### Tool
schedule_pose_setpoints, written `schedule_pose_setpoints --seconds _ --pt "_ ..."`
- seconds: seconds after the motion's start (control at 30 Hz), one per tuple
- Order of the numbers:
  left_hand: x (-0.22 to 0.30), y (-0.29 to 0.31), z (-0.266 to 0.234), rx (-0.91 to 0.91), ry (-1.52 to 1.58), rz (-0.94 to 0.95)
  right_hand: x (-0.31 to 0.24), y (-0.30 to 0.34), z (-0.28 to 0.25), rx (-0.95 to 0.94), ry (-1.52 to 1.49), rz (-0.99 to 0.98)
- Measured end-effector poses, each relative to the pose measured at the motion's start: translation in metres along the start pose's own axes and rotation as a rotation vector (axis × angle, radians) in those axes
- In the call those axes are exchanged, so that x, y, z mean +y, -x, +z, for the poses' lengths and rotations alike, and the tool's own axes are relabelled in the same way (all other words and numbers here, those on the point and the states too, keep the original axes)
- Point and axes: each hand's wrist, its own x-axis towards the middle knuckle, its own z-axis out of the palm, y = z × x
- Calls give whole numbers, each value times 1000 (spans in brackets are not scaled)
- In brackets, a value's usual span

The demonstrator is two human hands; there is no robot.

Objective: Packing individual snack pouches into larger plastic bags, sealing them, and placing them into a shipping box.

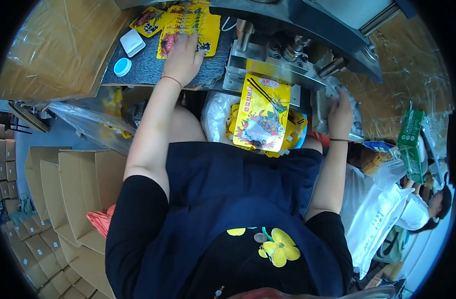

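Observation:
My left hand (pixel 183 62) reaches to the far left, its fingers stretched over a fanned stack of yellow printed pouches (pixel 208 37) on a blue-grey mat. In front of me a single yellow pouch (pixel 262 112) with a food picture hangs down from a metal press machine (pixel 273 64), its upper edge under the metal bar. My right hand (pixel 340 114) is at the machine's right side, its fingers extended against a grey, plastic-covered surface (pixel 321 112). I see nothing held in it.
On the mat lie a white square box (pixel 132 43) and a blue-lidded round tub (pixel 122 67). Below the hanging pouch, more yellow packets (pixel 293 130) fill a container near my lap. Cardboard boxes (pixel 78 192) stand at left. A white sack (pixel 372 209) and another person (pixel 418 212) are at right.

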Motion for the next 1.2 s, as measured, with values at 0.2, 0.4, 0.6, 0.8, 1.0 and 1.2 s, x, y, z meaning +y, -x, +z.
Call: schedule_pose_setpoints --seconds 0.2,0.4,0.6,0.8,1.0,1.2 --pt "42 83 -22 -41 -181 268 -20 21 -40 53 -174 -100" --pt "66 105 -32 -131 694 -171 -103 31 -36 -309 -472 -537" --pt "131 101 -25 -545 809 -213 -152 19 -45 -332 -834 -249" --pt "156 116 -4 -913 1480 -371 -116 15 -45 -475 -621 -469" --pt "161 109 9 -967 1648 -548 -74 -2 -54 -298 -28 -309" --pt "138 64 21 -823 1720 -616 -21 -5 -33 -443 120 -203"
